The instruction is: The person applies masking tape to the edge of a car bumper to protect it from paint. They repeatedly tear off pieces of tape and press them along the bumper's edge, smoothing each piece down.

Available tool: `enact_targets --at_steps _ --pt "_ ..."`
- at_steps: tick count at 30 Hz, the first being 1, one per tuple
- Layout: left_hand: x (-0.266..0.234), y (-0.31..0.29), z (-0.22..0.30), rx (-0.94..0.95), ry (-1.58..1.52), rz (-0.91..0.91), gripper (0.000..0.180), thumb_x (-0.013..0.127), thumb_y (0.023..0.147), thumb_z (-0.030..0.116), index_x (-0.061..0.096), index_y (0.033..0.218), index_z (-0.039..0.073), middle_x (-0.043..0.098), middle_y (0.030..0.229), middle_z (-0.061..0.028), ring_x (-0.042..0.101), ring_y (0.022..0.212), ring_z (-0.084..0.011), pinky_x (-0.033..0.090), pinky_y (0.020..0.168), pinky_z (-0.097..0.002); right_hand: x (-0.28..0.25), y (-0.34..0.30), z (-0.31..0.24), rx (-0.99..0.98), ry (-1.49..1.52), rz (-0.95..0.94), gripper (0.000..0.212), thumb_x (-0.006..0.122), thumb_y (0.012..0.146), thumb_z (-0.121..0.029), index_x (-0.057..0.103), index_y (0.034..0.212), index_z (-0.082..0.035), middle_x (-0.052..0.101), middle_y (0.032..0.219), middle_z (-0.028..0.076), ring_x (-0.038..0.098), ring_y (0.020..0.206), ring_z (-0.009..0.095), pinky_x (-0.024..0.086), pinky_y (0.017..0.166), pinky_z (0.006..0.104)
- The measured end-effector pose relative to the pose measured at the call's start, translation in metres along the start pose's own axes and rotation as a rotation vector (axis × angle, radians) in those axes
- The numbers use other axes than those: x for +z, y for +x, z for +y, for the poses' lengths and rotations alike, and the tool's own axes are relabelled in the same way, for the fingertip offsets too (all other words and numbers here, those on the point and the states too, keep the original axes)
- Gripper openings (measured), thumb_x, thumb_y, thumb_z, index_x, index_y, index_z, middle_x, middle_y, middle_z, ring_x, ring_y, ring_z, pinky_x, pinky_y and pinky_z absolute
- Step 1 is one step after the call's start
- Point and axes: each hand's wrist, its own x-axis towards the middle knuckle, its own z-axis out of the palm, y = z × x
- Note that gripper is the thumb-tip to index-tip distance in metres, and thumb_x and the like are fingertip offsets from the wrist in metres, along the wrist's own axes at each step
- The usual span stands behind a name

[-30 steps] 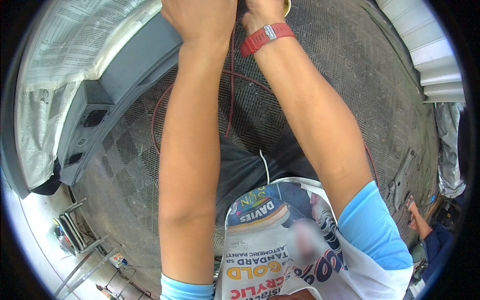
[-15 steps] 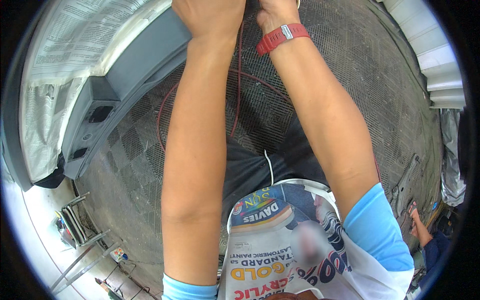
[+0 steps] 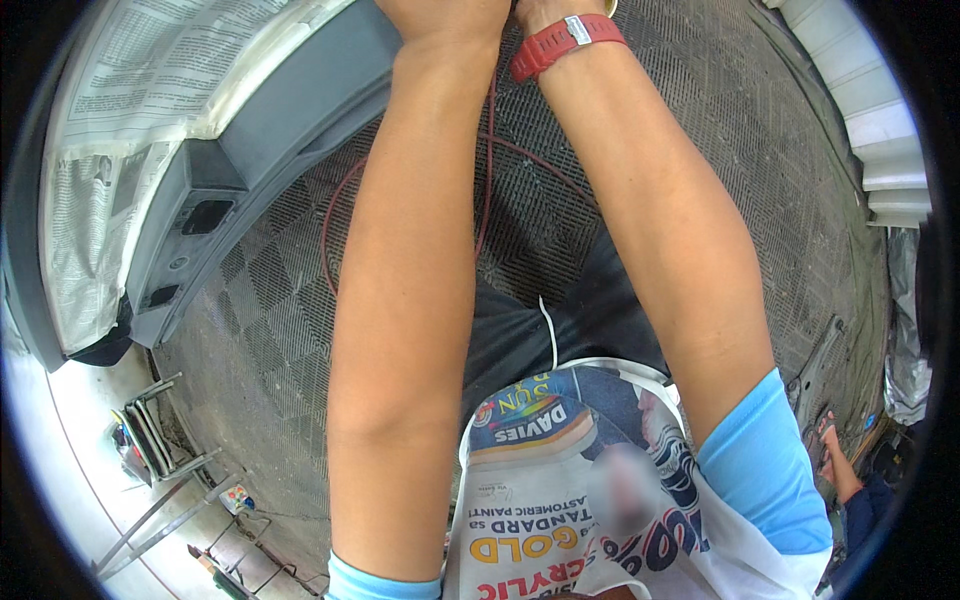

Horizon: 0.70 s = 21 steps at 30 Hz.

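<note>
My left hand [image 3: 447,18] is at the top edge, with only its back and wrist showing. Beside it, my right hand [image 3: 562,9] is cut off by the same edge, a red watch [image 3: 568,47] on its wrist. The fingers of both lie outside the picture, so their grip is hidden. Next to my right hand a sliver of a pale, curved rim [image 3: 611,6] shows, too little to name. A thin red hose [image 3: 490,190] runs down from between the wrists. Left of my left hand stands a grey vehicle bumper [image 3: 300,90], partly masked with newspaper [image 3: 150,75] and tape.
The hose loops over the dark ribbed floor mat [image 3: 270,300]. A metal-framed rack [image 3: 160,430] stands at the lower left. To the right are white corrugated panels [image 3: 870,120], a silvery sheet [image 3: 905,330] and another person's leg [image 3: 845,470].
Both hands have moved slightly up and to the right in the picture, so less of them shows. The bumper has barely shifted.
</note>
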Motion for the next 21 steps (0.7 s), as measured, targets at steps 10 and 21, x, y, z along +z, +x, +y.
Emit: enact_targets --at_steps 10,21 --pt "0.0 0.003 0.006 -0.074 -0.076 0.014 0.027 0.081 0.081 0.004 0.057 0.095 0.004 0.071 0.078 -0.0186 0.073 0.079 -0.0443 0.056 0.071 -0.0527 0.003 -0.011 -0.006 -0.088 -0.056 0.087 0.029 0.073 0.098 -0.011 0.073 0.122 0.005 0.076 0.118 0.015 0.075 0.1 0.024 0.06 0.085 0.0367" --pt "0.0 0.006 0.01 -0.11 -0.067 0.008 0.024 0.08 0.081 0.005 0.059 0.093 0.004 0.071 0.077 -0.018 0.073 0.079 -0.0442 0.056 0.072 -0.0529 -0.001 0.004 -0.002 -0.058 0.04 0.03 0.028 0.074 0.096 -0.007 0.073 0.122 0.004 0.077 0.114 0.015 0.076 0.097 0.026 0.062 0.082 0.0373"
